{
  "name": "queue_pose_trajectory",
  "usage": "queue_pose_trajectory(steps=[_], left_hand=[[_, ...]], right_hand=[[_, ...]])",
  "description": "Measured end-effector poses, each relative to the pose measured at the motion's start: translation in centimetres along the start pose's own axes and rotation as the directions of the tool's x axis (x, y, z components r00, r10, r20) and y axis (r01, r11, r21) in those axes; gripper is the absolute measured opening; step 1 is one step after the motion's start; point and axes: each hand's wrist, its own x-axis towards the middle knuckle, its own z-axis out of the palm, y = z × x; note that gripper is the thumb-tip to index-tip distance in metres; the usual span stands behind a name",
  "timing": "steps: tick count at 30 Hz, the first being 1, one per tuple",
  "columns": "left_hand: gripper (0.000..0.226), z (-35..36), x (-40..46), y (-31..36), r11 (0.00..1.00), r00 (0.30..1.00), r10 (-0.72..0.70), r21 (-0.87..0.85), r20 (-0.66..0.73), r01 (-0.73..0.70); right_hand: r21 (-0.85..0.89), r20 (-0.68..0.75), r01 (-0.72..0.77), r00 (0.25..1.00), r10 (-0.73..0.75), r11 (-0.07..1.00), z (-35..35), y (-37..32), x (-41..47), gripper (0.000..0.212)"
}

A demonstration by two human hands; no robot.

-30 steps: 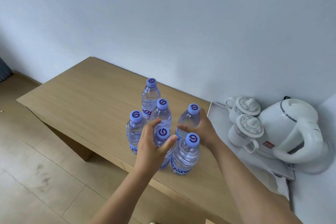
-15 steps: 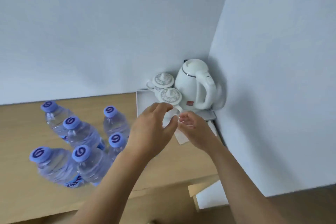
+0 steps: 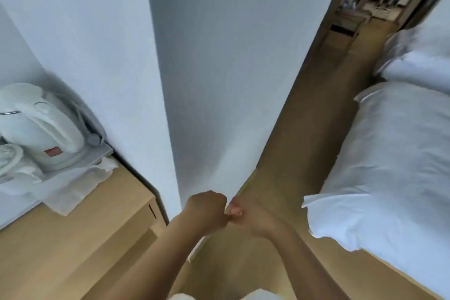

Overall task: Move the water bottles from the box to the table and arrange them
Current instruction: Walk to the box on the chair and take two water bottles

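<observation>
No water bottles and no box are in view. My left hand [image 3: 207,209] is curled into a fist in front of me, holding nothing. My right hand [image 3: 248,214] sits right beside it with its fingers curled inward, also holding nothing that I can see. The two hands touch at the knuckles, low in the middle of the view, over the floor. The wooden table [image 3: 102,221] shows only at the lower left, with its right end against the wall corner.
A white kettle [image 3: 41,126] and a lidded cup [image 3: 12,161] stand on a tray [image 3: 97,153] with a white cloth [image 3: 78,187] at the table's right end. A white wall corner [image 3: 170,105] juts out ahead. A bed with white bedding [image 3: 389,165] fills the right.
My view has swung far to the right, so the bottles have left the frame and the bed has come in. Both hands have drawn together and curled into fists.
</observation>
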Motion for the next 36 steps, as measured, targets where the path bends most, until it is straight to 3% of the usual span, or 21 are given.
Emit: queue_pose_trajectory(steps=[2, 3, 6, 10, 13, 20, 26, 33, 36], left_hand=[[0.031, 0.1, 2.0, 2.8, 0.999, 0.997, 0.048, 0.011, -0.063, -0.048], [0.033, -0.1, 2.9, 4.2, 0.997, 0.993, 0.069, 0.024, -0.098, -0.067], [0.033, -0.7, 5.7, 8.1, 0.993, 0.98, 0.121, 0.031, -0.156, -0.118], [0.031, -1.8, 9.3, 13.1, 0.977, 0.962, 0.212, 0.03, -0.17, -0.21], [0.011, -2.3, 12.4, 16.0, 0.967, 0.955, 0.254, 0.038, -0.151, -0.252], [0.01, -4.8, 21.1, 20.1, 0.935, 0.928, 0.354, 0.017, -0.12, -0.354], [0.026, -8.8, 31.5, 22.3, 0.916, 0.914, 0.4, 0.013, -0.069, -0.4], [0.032, -13.9, 43.5, 24.7, 0.898, 0.895, 0.44, 0.028, -0.071, -0.439], [0.027, -15.0, 47.6, 25.8, 0.888, 0.882, 0.459, 0.065, -0.106, -0.455]], right_hand=[[-0.019, -0.105, -0.048, 0.993, 0.046, 0.999, -3.3, 3.1, -1.2, 0.02], [-0.025, -0.146, -0.068, 0.987, 0.063, 0.997, -4.8, 4.4, -1.8, 0.004], [-0.112, -0.266, -0.162, 0.955, 0.128, 0.98, -8.9, 8.7, -3.4, 0.036], [-0.188, -0.405, -0.235, 0.903, 0.143, 0.954, -13.4, 13.7, -5.0, 0.038], [-0.166, -0.451, -0.295, 0.871, 0.193, 0.941, -15.8, 16.3, -5.2, 0.044], [-0.122, -0.5, -0.347, 0.831, 0.245, 0.93, -21.3, 20.6, -1.2, 0.036], [-0.063, -0.504, -0.386, 0.808, 0.305, 0.92, -28.1, 22.7, 5.7, 0.037], [0.019, -0.505, -0.431, 0.775, 0.381, 0.902, -35.6, 25.4, 13.0, 0.018], [0.053, -0.492, -0.444, 0.768, 0.41, 0.894, -38.3, 26.9, 15.5, 0.029]])
